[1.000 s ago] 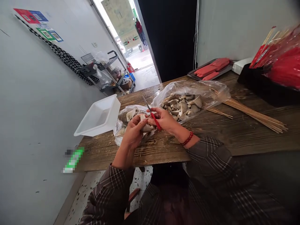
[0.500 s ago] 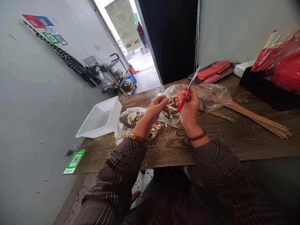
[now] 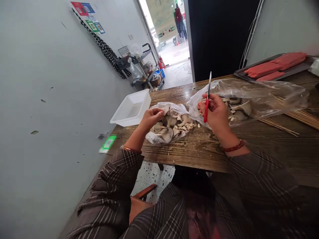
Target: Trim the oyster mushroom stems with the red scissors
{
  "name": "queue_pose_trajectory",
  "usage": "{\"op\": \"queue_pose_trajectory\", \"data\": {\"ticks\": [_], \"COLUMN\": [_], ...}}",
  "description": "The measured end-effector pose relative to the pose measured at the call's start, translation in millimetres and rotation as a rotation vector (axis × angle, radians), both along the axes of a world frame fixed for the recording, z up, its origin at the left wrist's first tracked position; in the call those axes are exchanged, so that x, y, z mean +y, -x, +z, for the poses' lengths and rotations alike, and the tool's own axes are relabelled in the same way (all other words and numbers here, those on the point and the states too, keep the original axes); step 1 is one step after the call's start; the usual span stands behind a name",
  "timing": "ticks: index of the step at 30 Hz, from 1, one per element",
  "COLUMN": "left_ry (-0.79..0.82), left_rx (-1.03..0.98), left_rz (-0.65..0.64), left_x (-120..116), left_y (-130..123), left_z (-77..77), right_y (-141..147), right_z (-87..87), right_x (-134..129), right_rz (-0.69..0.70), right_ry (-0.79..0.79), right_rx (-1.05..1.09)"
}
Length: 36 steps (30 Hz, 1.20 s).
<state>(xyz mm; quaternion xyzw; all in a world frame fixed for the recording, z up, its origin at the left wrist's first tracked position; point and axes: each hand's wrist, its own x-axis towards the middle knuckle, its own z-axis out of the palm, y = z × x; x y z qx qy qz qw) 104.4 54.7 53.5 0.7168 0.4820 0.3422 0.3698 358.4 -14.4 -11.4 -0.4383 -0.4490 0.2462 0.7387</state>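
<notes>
My right hand (image 3: 216,110) grips scissors with red handles (image 3: 206,111), their metal blades pointing up and away from me. Just beyond and beside it, a clear plastic bag (image 3: 269,89) holds grey-brown oyster mushrooms (image 3: 240,108). To the left, my left hand (image 3: 152,119) is over the near-left bag's edge, thumb and fingers pinched together. Whatever lies between those fingertips is too small to make out. More oyster mushrooms (image 3: 165,132) lie on the second, white plastic bag (image 3: 153,138), with small cut pieces (image 3: 188,126) at its right side.
An upright white plastic tub (image 3: 131,108) stands at the table's left end. Bamboo skewers (image 3: 280,126) lie on the wooden table (image 3: 199,149) at right. Behind them, a dark tray (image 3: 240,73) carries red packets (image 3: 276,68). A shelved cart (image 3: 142,66) stands by the doorway.
My left hand has moved left, away from my right hand, to the left mushroom bag. My right hand keeps the scissors, blades now more upright. The view has turned left.
</notes>
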Motion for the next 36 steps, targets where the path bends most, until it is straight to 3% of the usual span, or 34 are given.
{"op": "queue_pose_trajectory", "data": {"ticks": [4,8,11,15,17,21,28,32,36], "left_ry": [-0.242,-0.446,-0.466,-0.445,-0.447,-0.346,0.054,0.201,0.306], "left_rx": [0.388,0.499,0.554,0.711,0.704,0.413,-0.492,-0.659,-0.736], "left_rz": [0.021,0.118,0.149,0.02,0.028,0.158,0.374,0.332,0.247], "left_x": [-5.4,6.4,21.0,31.7,34.3,41.3,36.8,13.4,-14.8], "left_y": [4.8,-0.3,-1.7,-1.6,-1.2,3.3,14.9,5.3,-20.0], "left_z": [-17.9,-17.6,-14.9,-21.4,-25.8,-26.4,-3.7,4.4,-1.2], "right_y": [6.1,8.0,9.7,12.0,12.5,12.7,13.6,17.5,25.6], "right_z": [-6.2,-9.4,-8.8,-5.3,-3.8,-2.8,-1.7,-2.2,-7.8], "right_x": [-2.7,-3.3,-4.8,-8.0,-8.7,-7.5,-8.4,-10.8,-10.2], "right_rz": [-0.05,-0.076,-0.09,-0.08,-0.082,-0.083,-0.063,-0.029,0.114], "right_ry": [0.045,0.085,0.095,0.097,0.102,0.119,0.135,0.133,0.162], "right_rx": [-0.165,-0.295,-0.34,-0.364,-0.363,-0.36,-0.358,-0.366,-0.284]}}
